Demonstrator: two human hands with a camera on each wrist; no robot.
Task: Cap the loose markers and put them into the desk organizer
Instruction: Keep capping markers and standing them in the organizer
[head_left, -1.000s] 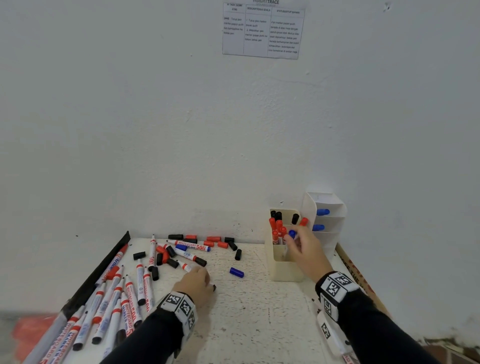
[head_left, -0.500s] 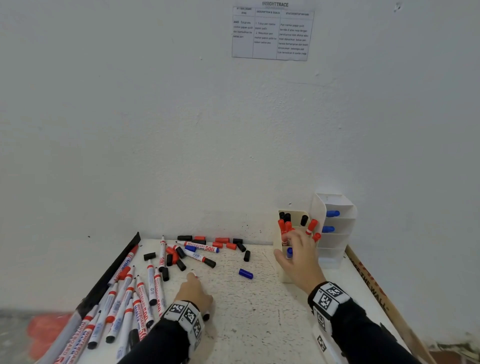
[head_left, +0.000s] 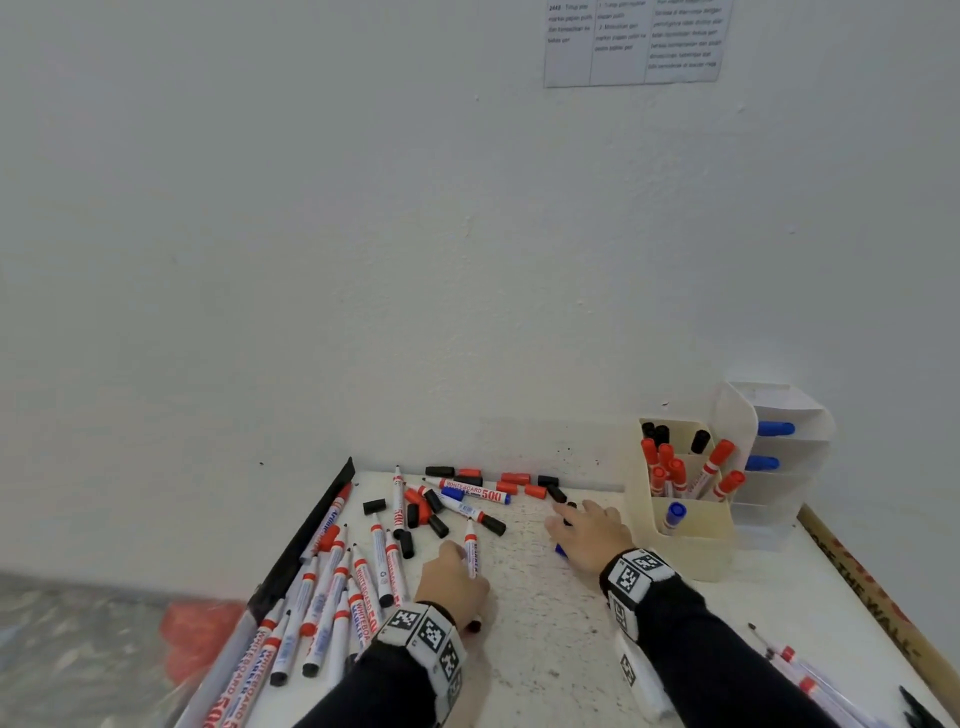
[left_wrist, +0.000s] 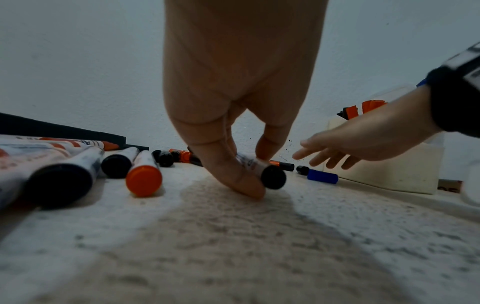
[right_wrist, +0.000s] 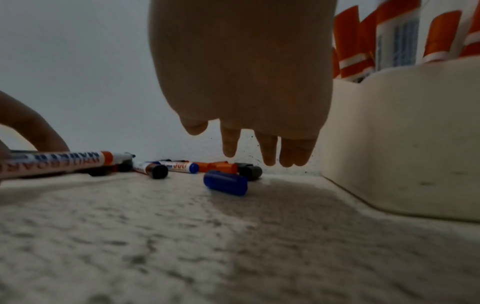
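Observation:
My left hand (head_left: 464, 560) pinches an uncapped black whiteboard marker (head_left: 471, 550) lying on the table; in the left wrist view the thumb and a finger hold its barrel (left_wrist: 250, 162) near the black end. My right hand (head_left: 569, 522) hovers with straight fingers (right_wrist: 269, 152) just above a loose blue cap (right_wrist: 225, 182) and holds nothing. The cream desk organizer (head_left: 696, 548) stands right of that hand, with several red and black capped markers and one blue marker (head_left: 674, 515) in it.
Several uncapped markers (head_left: 337, 587) lie fanned at the table's left beside a black edge strip (head_left: 306, 535). Loose red and black caps (head_left: 514, 479) sit along the wall. A white tiered holder (head_left: 789, 400) with blue markers stands behind the organizer. More markers (head_left: 810, 680) lie at the near right.
My right hand has left the organizer and come down and left over the blue cap. A blue marker now stands in the organizer's front compartment. My left hand stays on its marker.

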